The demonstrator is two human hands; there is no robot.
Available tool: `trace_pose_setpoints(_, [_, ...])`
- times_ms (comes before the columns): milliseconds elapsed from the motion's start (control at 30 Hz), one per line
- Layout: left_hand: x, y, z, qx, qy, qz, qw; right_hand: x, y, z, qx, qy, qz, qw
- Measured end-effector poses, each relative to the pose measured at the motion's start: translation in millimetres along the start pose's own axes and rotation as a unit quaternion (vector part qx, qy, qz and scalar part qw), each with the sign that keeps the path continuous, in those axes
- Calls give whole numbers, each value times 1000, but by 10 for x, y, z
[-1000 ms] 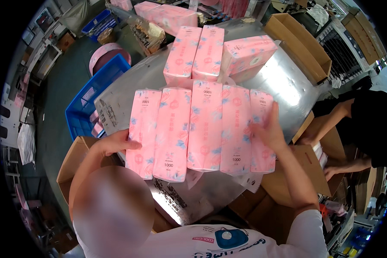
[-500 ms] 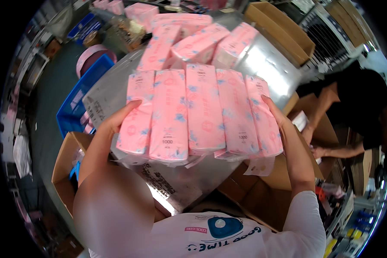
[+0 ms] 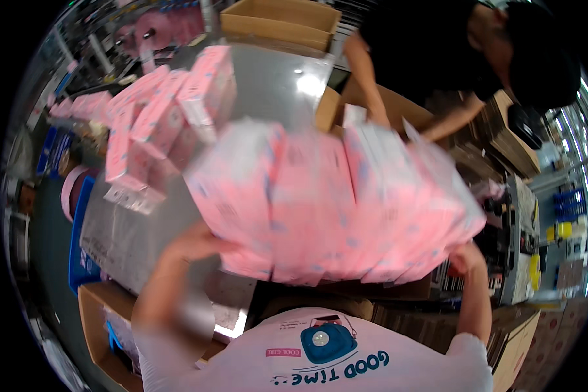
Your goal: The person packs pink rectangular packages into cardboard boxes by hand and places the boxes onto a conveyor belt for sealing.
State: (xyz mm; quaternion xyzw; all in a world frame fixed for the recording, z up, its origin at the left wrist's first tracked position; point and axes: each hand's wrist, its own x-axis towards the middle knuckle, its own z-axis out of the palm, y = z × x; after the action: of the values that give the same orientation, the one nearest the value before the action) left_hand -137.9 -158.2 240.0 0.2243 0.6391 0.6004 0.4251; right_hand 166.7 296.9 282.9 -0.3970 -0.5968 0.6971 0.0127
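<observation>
A row of several pink, film-wrapped tissue packs [image 3: 313, 202] with pale blue patterning is held up side by side in front of me, smeared by motion. My left hand [image 3: 206, 243] presses the outer pack at the left end, near its lower corner. At the opposite end my right hand [image 3: 464, 258] grips the last pack from the side, its fingers partly blurred. Squeezed between the two hands, the row hangs tilted over the right part of the metal table [image 3: 261, 81] and a box behind it.
More pink packs [image 3: 153, 124] lie heaped on the table's left. An open carton [image 3: 281, 23] stands at the back; another box [image 3: 108, 313] is by my left elbow. Across on the right, a co-worker's arms [image 3: 369, 85] reach into a cardboard box. A blue bin [image 3: 80, 242] sits left.
The row of packs has swung right, away from the packs remaining on the table, and tilted. Both hands moved with it, still gripping its ends. My view has turned right.
</observation>
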Motion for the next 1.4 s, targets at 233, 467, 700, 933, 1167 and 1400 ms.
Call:
trace_pose_setpoints(233, [591, -2040, 1348, -23, -56, -179, 982, -190, 2344, -503, 32, 103, 216, 970])
trace_pose_setpoints(467, [438, -2050, 1311, 33, 97, -185, 977, 94, 2182, -249, -431, 85, -31, 898])
trace_pose_setpoints(700, [-185, -1350, 927, 84, 261, -77, 959, 343, 2004, 115, -571, -21, 59, 818])
trace_pose_setpoints(933, [-2508, -1899, -287, 386, 600, -87, 695, 577, 1965, 181, -615, -26, 54, 786])
trace_pose_setpoints(1167, [-2632, -1907, -2, 510, 573, -137, 627, 1046, 2146, 701, -641, -13, -222, 735])
trace_pose_setpoints(1400, [-3040, -1884, -160, 542, 622, -176, 538, 699, 2334, 817, -636, -114, -232, 727])
